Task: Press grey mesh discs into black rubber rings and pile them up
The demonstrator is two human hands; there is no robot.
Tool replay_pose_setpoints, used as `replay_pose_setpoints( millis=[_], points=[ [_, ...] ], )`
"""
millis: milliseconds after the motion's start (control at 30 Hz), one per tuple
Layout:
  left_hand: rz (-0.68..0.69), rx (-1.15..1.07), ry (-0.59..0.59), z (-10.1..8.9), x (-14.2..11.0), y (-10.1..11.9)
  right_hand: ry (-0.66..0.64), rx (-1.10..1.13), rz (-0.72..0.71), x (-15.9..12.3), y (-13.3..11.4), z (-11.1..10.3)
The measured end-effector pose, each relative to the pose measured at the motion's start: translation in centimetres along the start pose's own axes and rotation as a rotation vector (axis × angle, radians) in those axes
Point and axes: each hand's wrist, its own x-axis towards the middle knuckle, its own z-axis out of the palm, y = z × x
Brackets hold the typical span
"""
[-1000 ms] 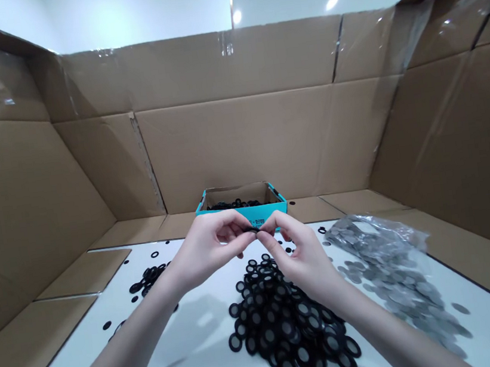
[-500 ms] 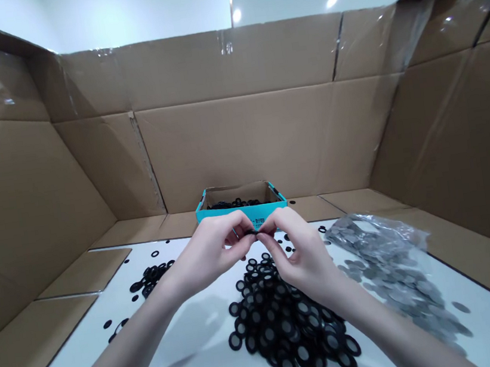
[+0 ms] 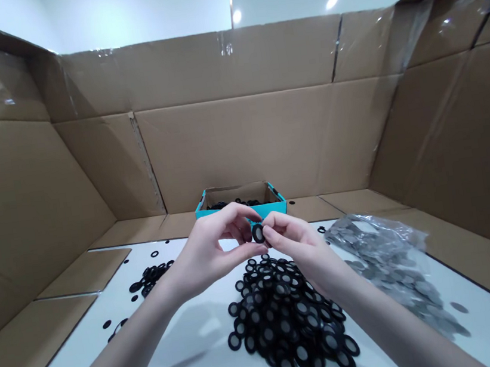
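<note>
A small black ring with a grey disc in its centre (image 3: 257, 233) is held upright above the table. My right hand (image 3: 295, 243) pinches its right edge between thumb and fingertips. My left hand (image 3: 216, 241) has its thumb and forefinger spread above and below the ring, apparently not gripping it. Below both hands lies a big pile of similar black rings with grey centres (image 3: 285, 316). Behind the hands stands a turquoise-edged cardboard box (image 3: 201, 214) with black pieces inside.
Loose grey discs (image 3: 402, 283) spill from a clear plastic bag (image 3: 378, 232) on the right. A smaller heap of black rings (image 3: 151, 278) lies on the left of the white table (image 3: 177, 355), with a few scattered around. Tall cardboard walls (image 3: 240, 148) enclose the back and sides.
Both hands were pinching a black piece seen edge-on. Now the left fingers have spread apart, and the ring is turned face-on in the right hand's pinch.
</note>
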Motion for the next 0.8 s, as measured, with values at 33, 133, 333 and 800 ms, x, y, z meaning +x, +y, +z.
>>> replay_pose_setpoints(
  millis=[33, 133, 333, 800],
  points=[
    [0.025, 0.017, 0.007, 0.0, 0.0, -0.1, -0.015, 0.052, 0.020, 0.0, 0.0, 0.0],
    [0.086, 0.079, 0.022, 0.0, -0.1, -0.1, -0.051, 0.166, 0.084, 0.0, -0.3, 0.0],
    [0.145, 0.200, -0.006, -0.3, -0.3, 0.2, -0.059, 0.186, 0.098, 0.0, -0.3, -0.1],
    [-0.088, 0.066, 0.034, 0.9, -0.2, 0.3, 0.221, -0.346, -0.248, -0.2, 0.7, 0.4]
  ],
)
